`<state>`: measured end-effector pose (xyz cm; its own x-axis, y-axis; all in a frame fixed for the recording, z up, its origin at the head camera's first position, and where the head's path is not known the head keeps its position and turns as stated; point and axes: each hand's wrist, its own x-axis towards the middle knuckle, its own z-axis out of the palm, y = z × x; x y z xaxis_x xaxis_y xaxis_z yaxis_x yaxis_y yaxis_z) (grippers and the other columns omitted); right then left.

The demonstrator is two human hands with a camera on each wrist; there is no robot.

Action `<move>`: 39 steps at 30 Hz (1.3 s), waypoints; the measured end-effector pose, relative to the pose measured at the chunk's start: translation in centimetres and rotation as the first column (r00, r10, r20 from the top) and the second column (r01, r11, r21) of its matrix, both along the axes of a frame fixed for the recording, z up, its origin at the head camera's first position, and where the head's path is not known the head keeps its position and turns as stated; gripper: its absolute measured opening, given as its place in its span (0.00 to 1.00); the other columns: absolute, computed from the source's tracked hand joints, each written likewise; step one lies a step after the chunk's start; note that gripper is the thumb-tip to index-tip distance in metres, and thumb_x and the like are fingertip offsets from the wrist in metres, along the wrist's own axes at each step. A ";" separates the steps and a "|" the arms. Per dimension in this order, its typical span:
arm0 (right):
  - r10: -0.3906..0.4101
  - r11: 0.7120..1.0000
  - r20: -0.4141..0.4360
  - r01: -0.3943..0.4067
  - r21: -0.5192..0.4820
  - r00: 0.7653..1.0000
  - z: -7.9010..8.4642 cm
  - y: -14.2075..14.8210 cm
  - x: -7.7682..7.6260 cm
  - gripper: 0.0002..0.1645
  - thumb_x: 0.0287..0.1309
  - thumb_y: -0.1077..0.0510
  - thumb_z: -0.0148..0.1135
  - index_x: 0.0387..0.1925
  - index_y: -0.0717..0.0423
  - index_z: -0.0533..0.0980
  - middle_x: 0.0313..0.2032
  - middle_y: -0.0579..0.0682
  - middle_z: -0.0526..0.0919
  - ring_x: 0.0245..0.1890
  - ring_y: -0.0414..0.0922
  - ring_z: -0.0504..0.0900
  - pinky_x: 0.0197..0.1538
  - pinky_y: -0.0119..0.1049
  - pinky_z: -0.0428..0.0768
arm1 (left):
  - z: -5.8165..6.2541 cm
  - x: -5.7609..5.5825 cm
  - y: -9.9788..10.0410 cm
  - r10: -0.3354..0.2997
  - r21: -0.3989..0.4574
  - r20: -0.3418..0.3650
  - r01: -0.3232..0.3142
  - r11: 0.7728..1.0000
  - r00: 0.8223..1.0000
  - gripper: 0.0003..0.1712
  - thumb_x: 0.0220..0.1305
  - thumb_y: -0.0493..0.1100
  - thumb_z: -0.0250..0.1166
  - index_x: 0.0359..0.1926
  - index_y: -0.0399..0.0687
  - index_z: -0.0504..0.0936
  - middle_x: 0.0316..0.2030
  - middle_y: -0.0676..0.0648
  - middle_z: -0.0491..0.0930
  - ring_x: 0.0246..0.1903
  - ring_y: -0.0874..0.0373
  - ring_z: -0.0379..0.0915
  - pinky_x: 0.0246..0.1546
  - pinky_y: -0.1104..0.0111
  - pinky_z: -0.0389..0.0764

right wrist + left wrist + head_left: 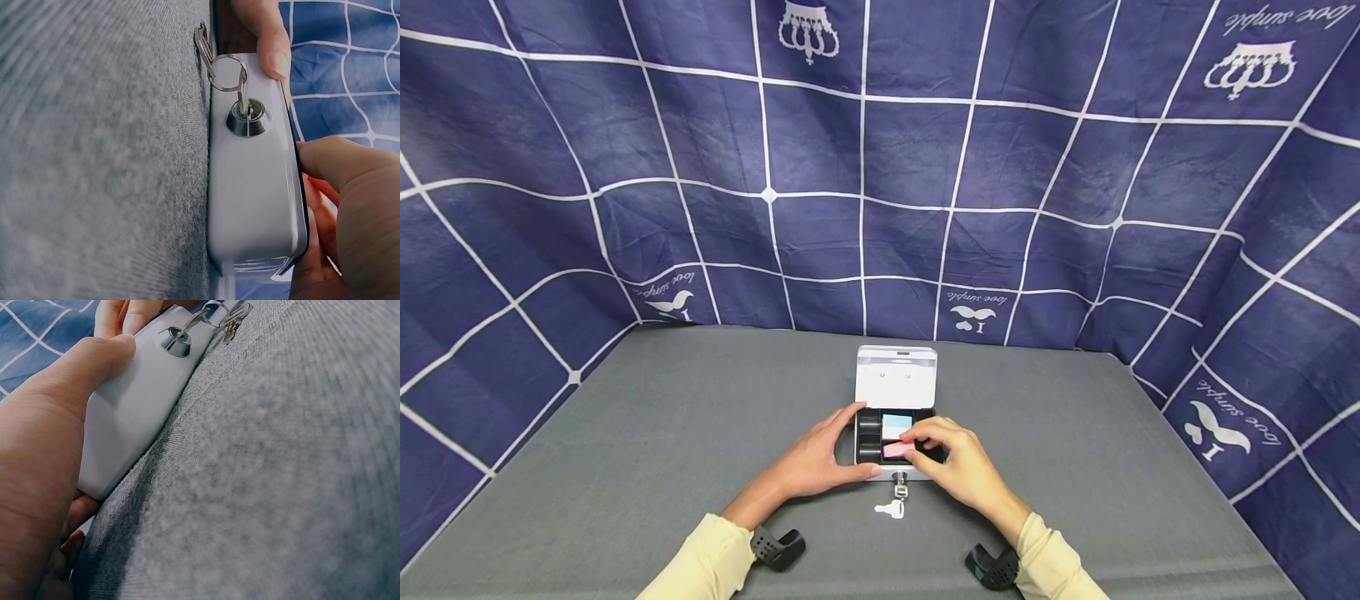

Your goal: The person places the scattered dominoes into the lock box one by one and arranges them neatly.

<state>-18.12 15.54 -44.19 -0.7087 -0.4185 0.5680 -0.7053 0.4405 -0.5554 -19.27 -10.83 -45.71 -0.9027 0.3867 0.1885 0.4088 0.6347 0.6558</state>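
A small white cash box [895, 379] stands with its lid raised, a black divided tray [869, 423] inside. My left hand [820, 454] holds the box at its left side, thumb on the front rim. In the left wrist view, its fingers reach round the box's end. My right hand [958, 458] is over the tray, thumb and fingers pinching a small flat pink piece [895, 450] in the middle compartment. Behind that lies a light blue and white piece [896, 427]. The wrist views hide the inside of the box.
A key sits in the round front lock [248, 119], with a ring and another key [891, 508] hanging onto the grey cloth-covered table [700, 400]. A blue curtain [820, 242] with white lines hangs behind and at both sides.
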 end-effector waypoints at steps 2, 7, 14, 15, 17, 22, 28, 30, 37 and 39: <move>-0.003 1.000 0.000 0.003 0.003 1.000 0.0 0.0 0.0 0.14 0.56 0.63 0.77 0.44 0.49 0.87 0.43 0.42 0.88 0.42 0.40 0.84 0.44 0.31 0.83 | 0.0 0.0 0.0 0.000 0.000 -0.001 0.000 1.000 1.000 0.57 0.51 0.70 0.75 0.78 0.60 0.62 0.71 0.43 0.71 0.68 0.41 0.69 0.65 0.43 0.71; 0.001 1.000 -0.006 -0.001 0.004 1.000 0.0 0.0 -0.1 0.14 0.56 0.63 0.77 0.44 0.48 0.87 0.43 0.42 0.87 0.41 0.40 0.83 0.44 0.31 0.83 | 0.0 0.0 0.1 -0.001 0.005 0.000 0.001 1.000 1.000 0.57 0.51 0.70 0.75 0.78 0.59 0.62 0.71 0.43 0.71 0.69 0.41 0.68 0.65 0.43 0.71; 0.015 1.000 -0.027 -0.015 0.001 1.000 -0.3 0.4 -0.2 0.12 0.57 0.62 0.76 0.44 0.49 0.87 0.42 0.42 0.87 0.41 0.40 0.83 0.44 0.29 0.82 | 0.1 0.0 0.3 0.004 -0.005 0.010 -0.004 1.000 1.000 0.58 0.51 0.71 0.75 0.78 0.60 0.62 0.71 0.44 0.71 0.69 0.40 0.68 0.65 0.43 0.71; 0.013 1.000 -0.022 -0.013 0.002 1.000 -0.3 0.4 -0.2 0.12 0.58 0.61 0.76 0.44 0.49 0.87 0.42 0.41 0.87 0.42 0.39 0.83 0.44 0.29 0.82 | 0.1 0.0 0.3 0.004 -0.005 0.012 -0.004 1.000 1.000 0.58 0.51 0.71 0.75 0.78 0.60 0.62 0.71 0.44 0.71 0.69 0.40 0.68 0.65 0.43 0.71; 0.012 1.000 -0.020 -0.011 0.005 1.000 -0.3 0.4 -0.1 0.13 0.58 0.61 0.76 0.45 0.49 0.87 0.42 0.41 0.87 0.42 0.39 0.83 0.44 0.30 0.82 | 0.1 0.0 0.4 0.005 -0.006 0.015 -0.005 1.000 1.000 0.58 0.51 0.71 0.75 0.78 0.60 0.62 0.71 0.44 0.70 0.69 0.40 0.68 0.65 0.43 0.71; 0.008 1.000 -0.024 -0.008 0.013 1.000 -0.2 0.5 -0.1 0.14 0.57 0.61 0.77 0.46 0.49 0.87 0.42 0.40 0.87 0.42 0.39 0.83 0.44 0.32 0.83 | 0.1 0.0 0.5 0.006 -0.012 0.017 -0.005 1.000 1.000 0.58 0.51 0.71 0.75 0.78 0.61 0.62 0.72 0.44 0.70 0.69 0.40 0.68 0.65 0.43 0.71; 0.009 1.000 -0.039 -0.008 0.014 0.999 -0.3 0.6 0.0 0.15 0.56 0.63 0.77 0.46 0.49 0.88 0.42 0.41 0.87 0.40 0.41 0.83 0.43 0.32 0.83 | 0.1 0.0 0.5 -0.002 -0.007 0.021 0.002 1.000 1.000 0.57 0.51 0.71 0.75 0.78 0.61 0.62 0.72 0.44 0.70 0.69 0.40 0.68 0.65 0.43 0.71; 0.006 1.000 -0.040 -0.005 0.014 0.999 -0.4 0.7 0.1 0.15 0.56 0.63 0.77 0.45 0.48 0.88 0.42 0.42 0.88 0.40 0.41 0.84 0.42 0.32 0.83 | 0.0 0.0 0.6 -0.003 -0.006 0.022 0.004 1.000 1.000 0.57 0.52 0.71 0.75 0.78 0.61 0.62 0.72 0.44 0.70 0.69 0.40 0.68 0.65 0.43 0.71; -0.004 1.000 -0.015 0.004 0.013 1.000 -0.6 0.8 0.4 0.15 0.56 0.63 0.77 0.45 0.48 0.88 0.43 0.42 0.88 0.42 0.41 0.84 0.44 0.32 0.83 | -0.5 0.1 0.7 -0.001 -0.008 0.022 0.001 1.000 1.000 0.58 0.51 0.71 0.75 0.78 0.59 0.62 0.72 0.42 0.70 0.69 0.39 0.67 0.65 0.42 0.71; -0.009 1.000 -0.004 0.009 0.010 1.000 -0.7 0.9 0.5 0.15 0.56 0.64 0.77 0.45 0.48 0.88 0.44 0.42 0.88 0.43 0.40 0.84 0.45 0.31 0.83 | -0.7 0.1 0.8 0.006 -0.011 0.017 -0.006 1.000 1.000 0.59 0.51 0.71 0.75 0.79 0.59 0.61 0.72 0.42 0.69 0.70 0.40 0.67 0.66 0.42 0.71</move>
<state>-17.64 16.39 -44.87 -0.7102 -0.4181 0.5664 -0.7035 0.4521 -0.5483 -19.15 -10.07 -46.43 -0.9081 0.3831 0.1692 0.3940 0.6444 0.6554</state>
